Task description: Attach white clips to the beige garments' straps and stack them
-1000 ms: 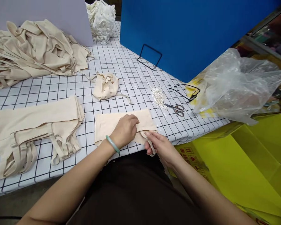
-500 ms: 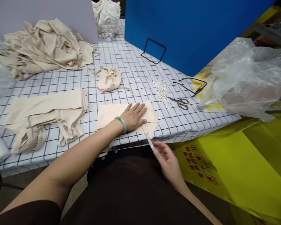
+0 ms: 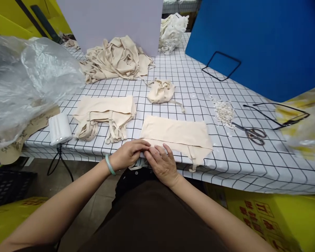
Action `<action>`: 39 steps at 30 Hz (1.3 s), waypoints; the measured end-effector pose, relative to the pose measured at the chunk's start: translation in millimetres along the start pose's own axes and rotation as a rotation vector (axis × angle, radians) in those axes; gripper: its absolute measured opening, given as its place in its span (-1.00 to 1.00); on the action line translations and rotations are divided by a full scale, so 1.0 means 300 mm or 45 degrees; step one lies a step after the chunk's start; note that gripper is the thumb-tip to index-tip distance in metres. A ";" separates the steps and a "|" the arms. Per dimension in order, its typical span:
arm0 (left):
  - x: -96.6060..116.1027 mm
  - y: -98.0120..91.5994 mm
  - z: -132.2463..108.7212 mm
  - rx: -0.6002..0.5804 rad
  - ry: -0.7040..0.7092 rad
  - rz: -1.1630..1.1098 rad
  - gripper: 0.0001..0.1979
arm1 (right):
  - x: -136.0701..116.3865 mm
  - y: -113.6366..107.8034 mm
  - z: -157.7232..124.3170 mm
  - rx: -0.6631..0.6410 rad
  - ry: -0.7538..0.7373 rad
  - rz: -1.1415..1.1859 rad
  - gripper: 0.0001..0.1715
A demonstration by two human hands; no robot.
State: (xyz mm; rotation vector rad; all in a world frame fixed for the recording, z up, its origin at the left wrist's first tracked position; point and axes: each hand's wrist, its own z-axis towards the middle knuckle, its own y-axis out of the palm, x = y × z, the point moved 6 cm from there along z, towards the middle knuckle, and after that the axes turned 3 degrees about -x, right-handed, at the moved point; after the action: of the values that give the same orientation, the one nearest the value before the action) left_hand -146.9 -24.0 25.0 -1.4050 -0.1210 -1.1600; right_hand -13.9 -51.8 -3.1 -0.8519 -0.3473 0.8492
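A flat beige fabric piece (image 3: 177,133) with straps lies on the checked table (image 3: 225,154) near its front edge. My left hand (image 3: 127,154), with a green bangle on the wrist, pinches the left near corner of that piece. My right hand (image 3: 162,162) rests right beside it, fingers curled on the same edge. One strap (image 3: 193,161) hangs over the table edge to the right of my hands.
A stack of folded beige pieces (image 3: 105,115) lies to the left, a crumpled one (image 3: 161,91) behind, a big heap (image 3: 115,59) further back. Scissors (image 3: 252,133) and white scraps (image 3: 223,111) sit right. Clear plastic bag (image 3: 21,80) and white device (image 3: 60,128) at left. Blue board (image 3: 265,38) behind.
My view has swung left. Both hands have come together at the left near corner of the fabric piece; the right hand left the right-side strap and the left hand is no longer flat.
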 end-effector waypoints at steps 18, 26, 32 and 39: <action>0.036 0.061 -0.032 0.251 -0.162 0.220 -0.88 | 0.217 -0.141 0.142 -0.107 0.977 1.364 -0.71; 0.051 0.050 -0.040 0.299 -0.131 0.264 -0.83 | 0.349 -0.076 0.189 0.231 1.492 1.749 -0.63; 0.052 -0.054 0.024 0.458 -0.373 -0.311 -0.76 | 0.187 -0.065 0.174 -0.294 1.369 1.889 -0.57; 0.034 -0.025 0.088 0.285 -0.648 -1.089 -0.84 | 0.080 -0.071 0.091 -0.567 1.361 1.778 -0.54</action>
State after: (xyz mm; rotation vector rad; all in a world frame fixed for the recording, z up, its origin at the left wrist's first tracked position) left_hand -132.4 -6.7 43.9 -1.4473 -1.2712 -1.3660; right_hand -3.6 -26.8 29.2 -1.8597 1.1963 1.4102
